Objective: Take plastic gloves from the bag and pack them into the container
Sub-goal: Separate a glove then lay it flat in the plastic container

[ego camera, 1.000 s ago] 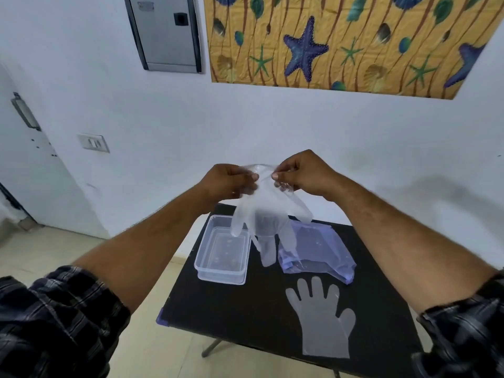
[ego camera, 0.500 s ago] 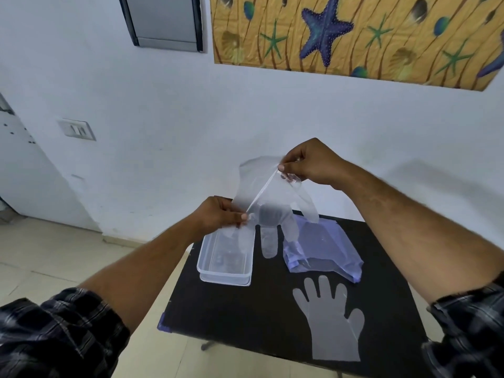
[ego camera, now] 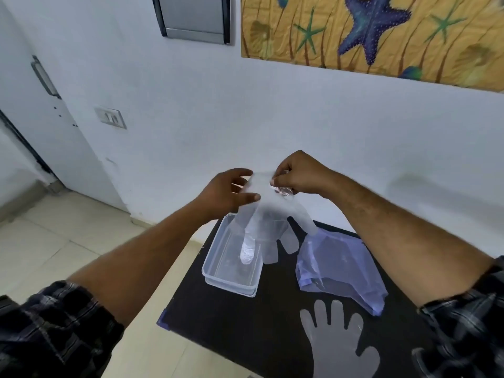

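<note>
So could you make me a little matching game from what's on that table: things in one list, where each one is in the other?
Things:
1. held glove
2. flat glove
3. container
4. bag

Places:
A. lying on the table's near edge
B. at the table's left side, open
C. hanging from both hands in the air
D. crumpled at the table's right, behind the flat glove

Pairs: 1-C, 2-A, 3-B, 4-D
</note>
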